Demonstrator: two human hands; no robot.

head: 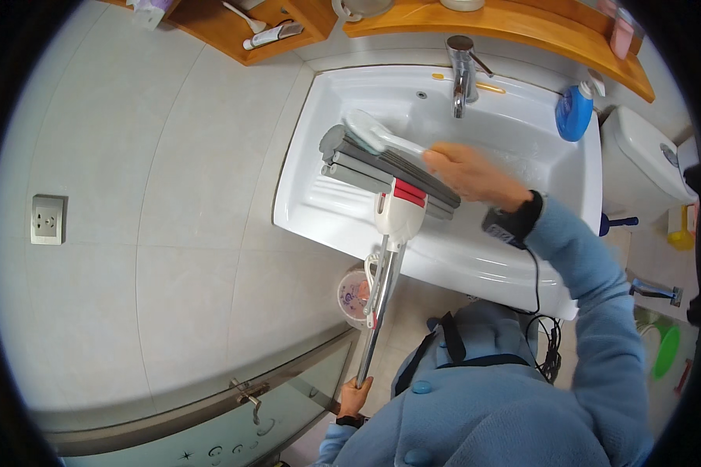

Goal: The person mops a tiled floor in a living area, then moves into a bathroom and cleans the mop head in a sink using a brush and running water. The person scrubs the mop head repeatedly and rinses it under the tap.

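My right hand [464,172] grips the handle of a white scrub brush [367,128]. Its bristles rest against the grey sponge head [397,160] of a roller mop. That head lies tilted over the white washbasin [339,216], with grey rollers beneath the sponge and a white and red bracket [402,204]. From the bracket a metal mop pole [380,309] slants down past the basin's front edge. My left hand [355,397] is closed around the pole's lower end. The right hand is slightly blurred and hides part of the brush handle.
Behind the basin stands a chrome faucet [462,76]; a blue pump bottle [574,111] sits on its right rim. A toilet tank [645,157] is at the right. A wooden shelf [502,29] overhangs the back. Below left are a round tub [353,295] and a glass door [222,443].
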